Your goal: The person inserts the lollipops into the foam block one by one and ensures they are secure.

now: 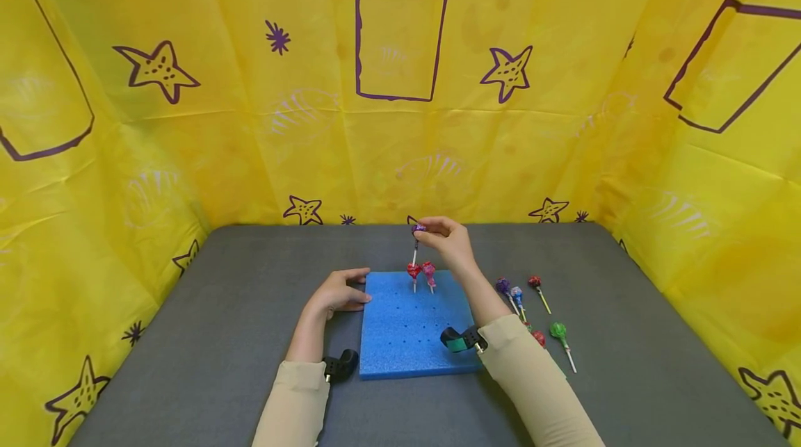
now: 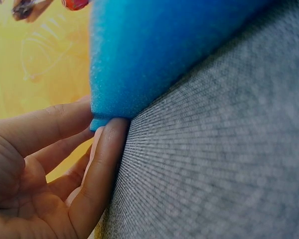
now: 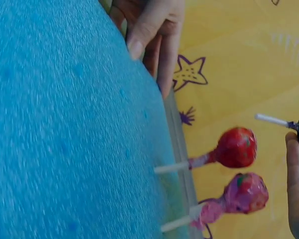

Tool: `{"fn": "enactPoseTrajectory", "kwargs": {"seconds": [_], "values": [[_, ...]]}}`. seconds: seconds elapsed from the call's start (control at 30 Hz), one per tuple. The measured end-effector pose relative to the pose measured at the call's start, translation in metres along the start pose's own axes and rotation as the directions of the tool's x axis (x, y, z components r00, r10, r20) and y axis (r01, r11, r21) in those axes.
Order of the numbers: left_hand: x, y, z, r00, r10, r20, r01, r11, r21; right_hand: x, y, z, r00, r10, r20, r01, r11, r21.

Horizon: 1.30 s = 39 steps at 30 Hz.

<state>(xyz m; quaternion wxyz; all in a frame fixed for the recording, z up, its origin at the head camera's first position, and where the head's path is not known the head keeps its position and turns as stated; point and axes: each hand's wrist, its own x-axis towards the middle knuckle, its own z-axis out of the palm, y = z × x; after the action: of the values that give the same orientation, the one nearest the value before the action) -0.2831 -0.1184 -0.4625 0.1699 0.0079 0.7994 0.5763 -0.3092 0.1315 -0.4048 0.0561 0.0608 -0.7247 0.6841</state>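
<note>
Right hand pinches the purple pop by its head, stick pointing down, higher than 2 pops standing in the foam, left hand gripping its left edge!

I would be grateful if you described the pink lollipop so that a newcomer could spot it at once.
On the grey table lies a blue foam board. Near its far edge, in the head view, the pink lollipop stands immediately right of the red lollipop. Its pink colour sets it apart from that red neighbour and from the purple lollipop in the right hand.
</note>
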Motion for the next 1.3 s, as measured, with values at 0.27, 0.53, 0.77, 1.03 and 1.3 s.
{"fn": "enactPoseTrajectory", "kwargs": {"seconds": [0.27, 0.53, 0.77, 1.03, 1.3], "values": [[0.000, -0.001, 0.001, 1.000, -0.003, -0.009, 0.003, 1.000, 0.010, -0.003, 0.001, 0.016, 0.992, -0.064, 0.109, 0.071, 0.995, -0.062], [0.000, 0.000, 0.001, 1.000, -0.003, -0.008, 0.003, 1.000, 0.008, -0.005, 0.007, 0.019, 0.981, -0.066, 0.185, 0.084, 0.992, -0.091], [0.000, 0.002, 0.002, 1.000, -0.010, -0.009, 0.010, 1.000, 0.013, -0.002, 0.012, 0.017, 0.975, -0.060, 0.216, 0.097, 0.982, -0.165], [0.000, 0.002, 0.002, 1.000, -0.008, -0.014, 0.008, 1.000, 0.022, -0.003, 0.014, 0.018, 0.961, -0.071, 0.268, 0.136, 0.962, -0.235], [-0.001, 0.003, 0.001, 1.000, -0.013, -0.015, 0.014, 1.000, 0.022, -0.004, 0.018, 0.015, 0.955, -0.053, 0.292, 0.131, 0.958, -0.257]]}}
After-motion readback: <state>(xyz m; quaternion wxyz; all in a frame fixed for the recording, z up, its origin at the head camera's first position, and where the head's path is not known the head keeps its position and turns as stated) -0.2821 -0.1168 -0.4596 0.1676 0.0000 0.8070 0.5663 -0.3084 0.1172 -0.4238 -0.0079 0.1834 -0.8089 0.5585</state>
